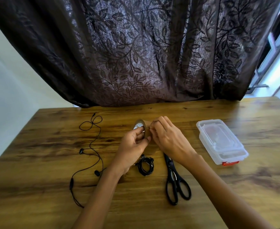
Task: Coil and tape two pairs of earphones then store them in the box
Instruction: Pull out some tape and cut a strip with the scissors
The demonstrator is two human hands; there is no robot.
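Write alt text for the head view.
The left hand holds a brown tape roll over a wooden table while the right hand pinches at its edge. Nearer the person lie coiled black earphones and black scissors; uncoiled earphones lie left, a lidded clear plastic box right.

Soft daylight from window at right, faint sheen on table, wide-angle bending at edges

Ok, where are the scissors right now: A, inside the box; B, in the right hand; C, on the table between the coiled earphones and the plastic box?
C: the scissors lie on the table, with the coiled earphones to their left and the plastic box to their right.
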